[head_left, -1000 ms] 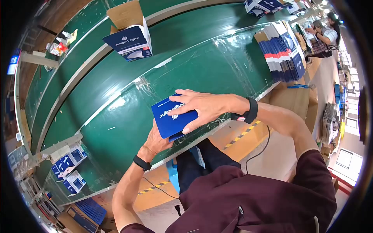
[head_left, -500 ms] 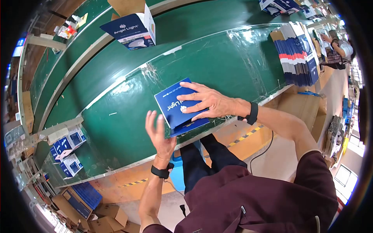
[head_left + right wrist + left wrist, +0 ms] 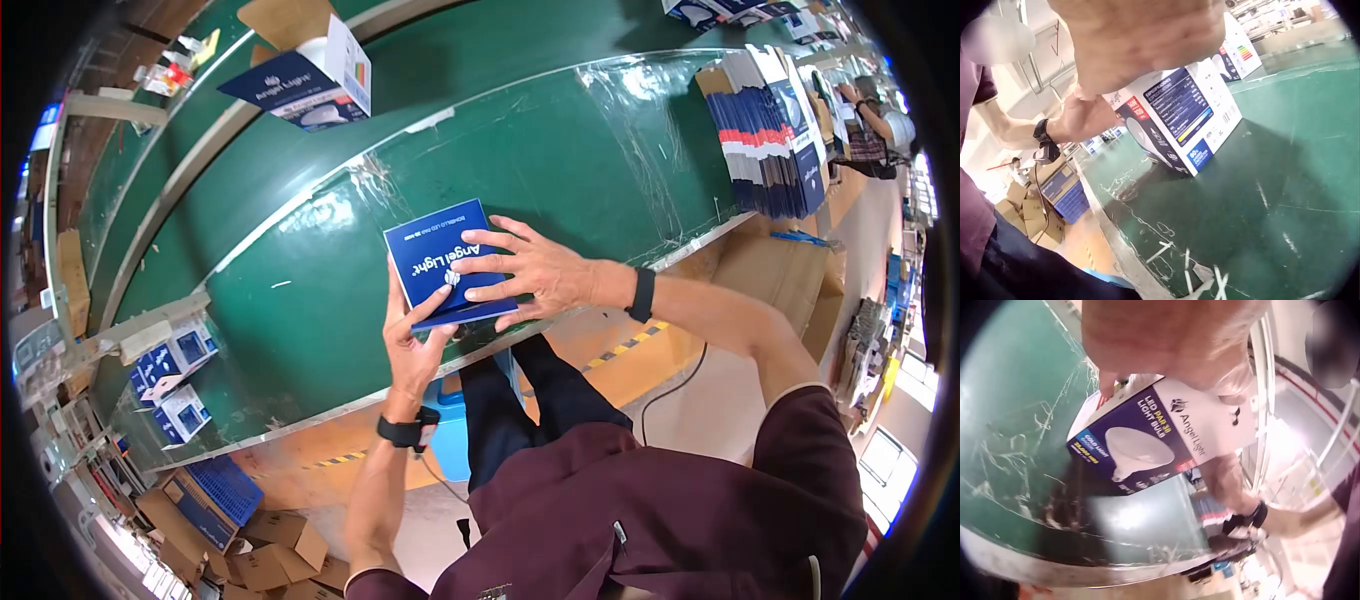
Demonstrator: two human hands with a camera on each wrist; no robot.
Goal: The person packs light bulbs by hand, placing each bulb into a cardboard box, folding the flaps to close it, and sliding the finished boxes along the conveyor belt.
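Observation:
A blue and white light bulb box [image 3: 432, 242] stands on the green table, its blue top facing up and a blue flap [image 3: 470, 316] jutting out along the near edge. My left hand [image 3: 411, 345] grips the box at its near left corner, with the index finger on the top and the thumb by the flap. Across the right part of the top lie the spread, fairly straight fingers of my right hand [image 3: 548, 275], its thumb low at the near right corner. Printed side panels [image 3: 1138, 447] with a bulb picture show in the left wrist view.
An open light bulb box [image 3: 300, 85] stands at the back left. Flattened cartons [image 3: 755, 145] are stacked on the right, and several small boxes [image 3: 172, 372] sit at the left end. Brown cartons [image 3: 270, 550] lie on the floor. Another person [image 3: 875, 130] is far right.
My left hand has come back from beside the box onto its near left corner. The near flap has moved up level with the top, and my right fingers have spread wider.

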